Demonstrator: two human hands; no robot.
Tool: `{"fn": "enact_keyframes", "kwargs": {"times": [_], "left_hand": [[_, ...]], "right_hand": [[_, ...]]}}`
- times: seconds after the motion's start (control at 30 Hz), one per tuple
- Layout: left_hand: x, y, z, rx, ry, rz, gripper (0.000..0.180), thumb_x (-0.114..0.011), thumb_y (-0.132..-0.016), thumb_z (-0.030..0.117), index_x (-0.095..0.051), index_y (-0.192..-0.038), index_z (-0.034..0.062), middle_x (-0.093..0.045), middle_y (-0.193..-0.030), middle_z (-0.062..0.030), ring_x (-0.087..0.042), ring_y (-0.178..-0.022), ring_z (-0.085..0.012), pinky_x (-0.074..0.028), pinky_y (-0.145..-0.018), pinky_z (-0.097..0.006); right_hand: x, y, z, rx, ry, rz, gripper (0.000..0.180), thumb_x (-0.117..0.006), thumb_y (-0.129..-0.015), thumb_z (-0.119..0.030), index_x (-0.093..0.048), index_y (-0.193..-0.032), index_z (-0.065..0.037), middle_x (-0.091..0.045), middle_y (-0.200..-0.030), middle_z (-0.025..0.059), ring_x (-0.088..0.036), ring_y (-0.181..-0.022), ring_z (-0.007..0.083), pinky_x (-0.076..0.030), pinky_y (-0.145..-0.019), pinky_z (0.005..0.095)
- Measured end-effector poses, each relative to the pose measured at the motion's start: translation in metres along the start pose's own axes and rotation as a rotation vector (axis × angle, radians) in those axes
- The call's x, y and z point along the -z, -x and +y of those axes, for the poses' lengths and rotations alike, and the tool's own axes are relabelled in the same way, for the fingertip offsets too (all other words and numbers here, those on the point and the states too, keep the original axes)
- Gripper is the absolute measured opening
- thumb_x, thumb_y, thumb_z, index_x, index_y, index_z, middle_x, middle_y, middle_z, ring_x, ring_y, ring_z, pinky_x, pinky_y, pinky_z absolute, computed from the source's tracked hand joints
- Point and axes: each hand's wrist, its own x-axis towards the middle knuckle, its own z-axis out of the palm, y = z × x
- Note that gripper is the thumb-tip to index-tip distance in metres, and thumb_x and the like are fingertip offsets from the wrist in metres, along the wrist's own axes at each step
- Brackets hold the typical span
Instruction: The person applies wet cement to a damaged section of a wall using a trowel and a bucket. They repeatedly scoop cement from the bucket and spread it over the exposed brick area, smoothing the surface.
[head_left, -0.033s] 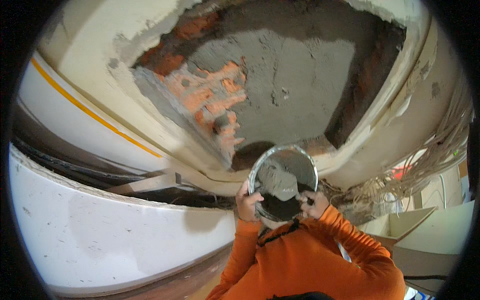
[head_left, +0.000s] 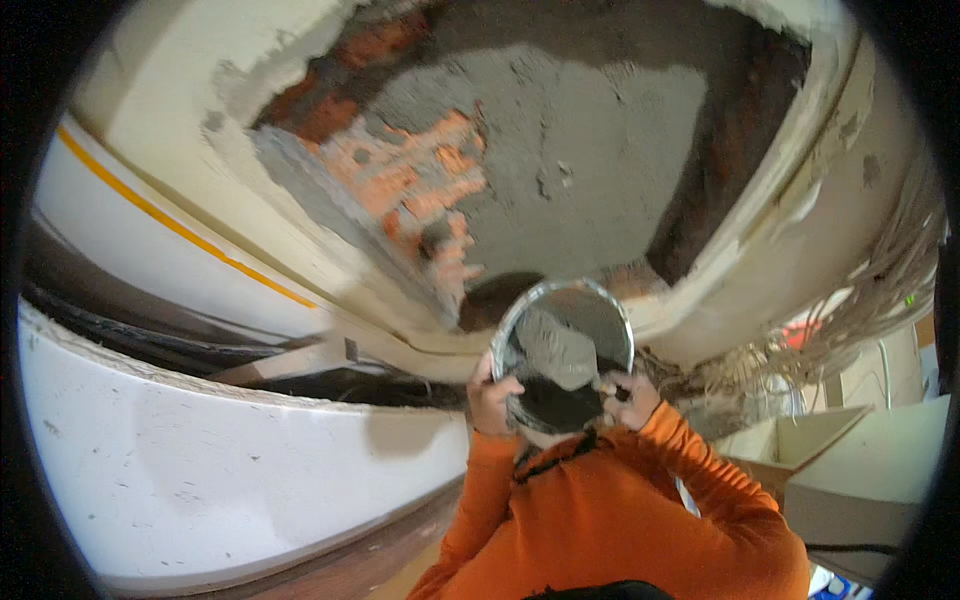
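My left hand [head_left: 488, 397] grips the left rim of a round metal pan [head_left: 610, 325] held up in front of me. Dark wet mortar [head_left: 548, 402] lies in the pan. My right hand [head_left: 628, 397] is closed on the handle of a trowel, and the trowel blade [head_left: 556, 350], loaded with grey mortar, rests inside the pan. Both my sleeves are orange. Just beyond the pan is a broken wall patch with fresh grey plaster [head_left: 590, 160] and bare red brick [head_left: 420, 175].
Cream plaster [head_left: 160, 110] surrounds the patch. A white band with a yellow stripe [head_left: 170, 225] runs at left above a white surface [head_left: 200, 470]. A tangle of wires [head_left: 850, 320] hangs at right, and cardboard boxes [head_left: 860, 470] stand at lower right.
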Motion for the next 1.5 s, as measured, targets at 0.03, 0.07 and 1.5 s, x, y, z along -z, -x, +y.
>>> {"fn": "enact_keyframes", "kwargs": {"times": [0.03, 0.07, 1.5], "left_hand": [[0.004, 0.002, 0.0, 0.034, 0.02, -0.002, 0.057, -0.05, -0.065, -0.001, -0.058, -0.12, -0.008, -0.064, -0.102, -0.0056, -0.058, -0.086, -0.0138, -0.046, -0.079, -0.024], [0.005, 0.003, -0.002, 0.059, 0.041, -0.006, 0.057, -0.05, -0.064, -0.002, -0.058, -0.12, -0.0077, -0.065, -0.101, -0.0058, -0.058, -0.085, -0.0143, -0.046, -0.079, -0.024], [0.003, -0.028, 0.023, 0.291, 0.196, -0.153, 0.065, -0.05, -0.059, 0.001, -0.053, -0.124, 0.0026, -0.056, -0.12, -0.0117, -0.057, -0.11, -0.0285, -0.045, -0.095, -0.038]], "right_hand": [[0.003, 0.007, -0.012, -0.028, 0.041, 0.056, 0.038, -0.063, -0.076, -0.018, -0.064, -0.11, -0.001, -0.066, -0.085, 0.0197, -0.067, -0.075, 0.0283, -0.052, -0.076, 0.0357], [0.01, 0.01, -0.026, -0.051, -0.046, -0.006, 0.037, -0.06, -0.079, -0.011, -0.06, -0.113, 0.002, -0.065, -0.086, 0.0168, -0.065, -0.071, 0.0223, -0.053, -0.069, 0.0338], [0.059, -0.058, -0.113, 0.472, -1.119, 0.563, 0.062, -0.051, -0.092, -0.013, -0.024, -0.147, -0.015, -0.051, -0.074, 0.0127, -0.053, -0.051, 0.0215, -0.045, -0.043, 0.033]]}}
